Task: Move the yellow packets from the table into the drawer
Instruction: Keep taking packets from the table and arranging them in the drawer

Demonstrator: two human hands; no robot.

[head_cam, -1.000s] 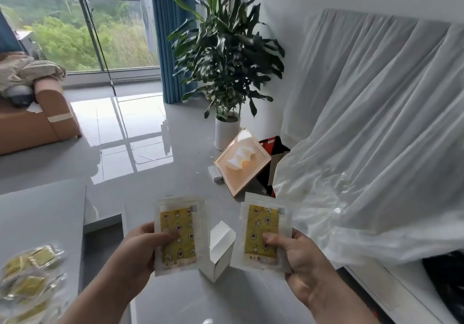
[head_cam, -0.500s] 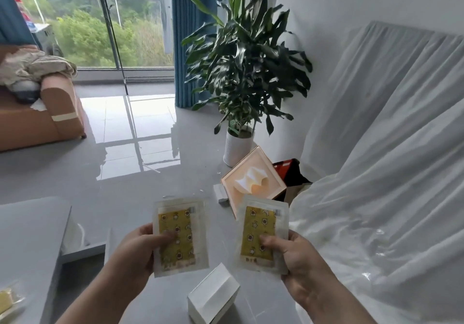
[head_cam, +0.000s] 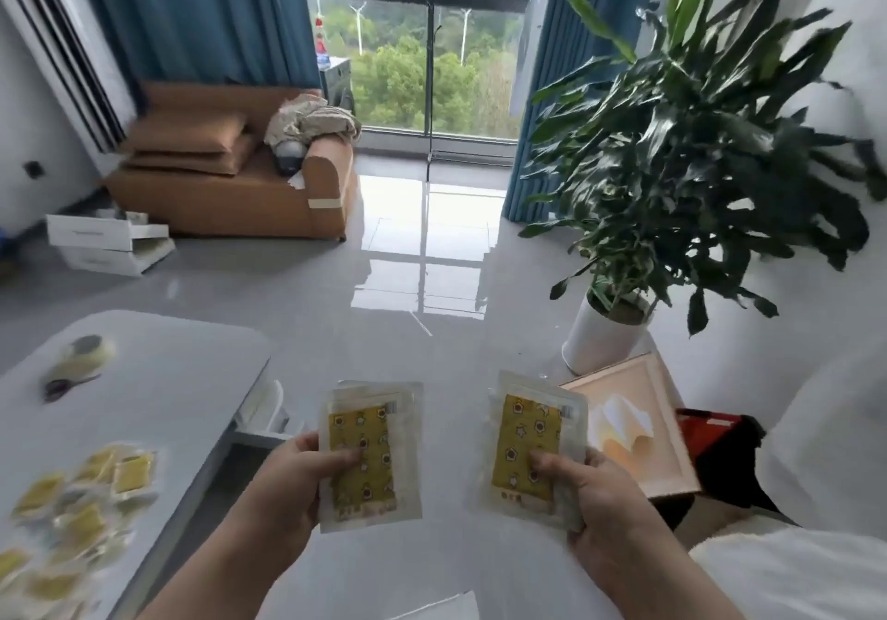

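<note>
My left hand (head_cam: 293, 485) holds one yellow packet (head_cam: 369, 456) upright, thumb across its patterned front. My right hand (head_cam: 590, 499) holds a second yellow packet (head_cam: 533, 442) the same way. Both packets hang over the floor, to the right of the white table (head_cam: 158, 408). Several more yellow packets (head_cam: 72, 518) lie in a blurred heap on the table's near left part. A white open drawer (head_cam: 266, 415) juts out from under the table's right edge, just left of my left hand; its inside is mostly hidden.
A tape roll (head_cam: 86, 355) lies on the table's far left. A potted plant (head_cam: 672, 178) stands at right, with a framed panel (head_cam: 638, 422) and a red box (head_cam: 710, 432) below it. An orange sofa (head_cam: 240, 173) and white boxes (head_cam: 105, 242) sit farther back.
The view has swung left and up: the table, its packet heap and the sofa have come into sight. Both hands keep their packets, now spread a little farther apart.
</note>
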